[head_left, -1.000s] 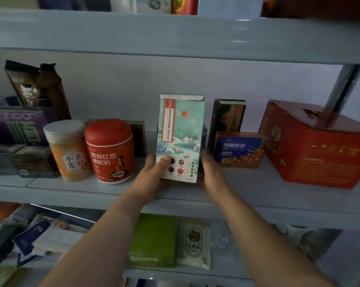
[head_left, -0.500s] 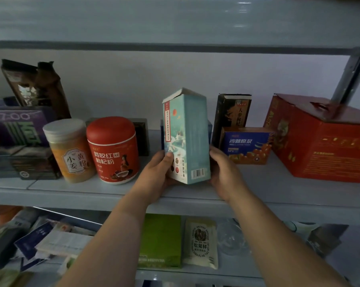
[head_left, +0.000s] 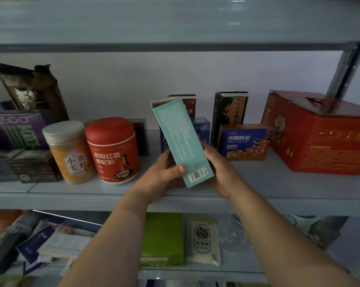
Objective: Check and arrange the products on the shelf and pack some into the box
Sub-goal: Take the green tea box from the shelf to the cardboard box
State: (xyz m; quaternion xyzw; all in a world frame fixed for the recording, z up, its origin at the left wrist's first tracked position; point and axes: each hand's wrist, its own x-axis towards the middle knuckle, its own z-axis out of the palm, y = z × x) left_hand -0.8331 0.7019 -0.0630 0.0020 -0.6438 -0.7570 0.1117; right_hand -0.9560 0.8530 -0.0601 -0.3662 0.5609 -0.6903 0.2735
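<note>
- With left hand [head_left: 162,177] and right hand [head_left: 220,170], gripping tilted teal carton [head_left: 181,139] by its lower end, barcode outward, just above shelf [head_left: 278,183].
- Checking seemingly under way; packing box unseen, packing likely still ahead.

Left hand [head_left: 163,176] and right hand [head_left: 221,172] grip a teal box [head_left: 181,139] at its lower end from opposite sides.

Red jar [head_left: 112,151]: 阿胶红枣枸杞粉; blue box [head_left: 244,141]: 沙棘原浆, NFC; pouch [head_left: 203,241]: 松茸鲜; purple box [head_left: 15,131]: 7:00.
</note>
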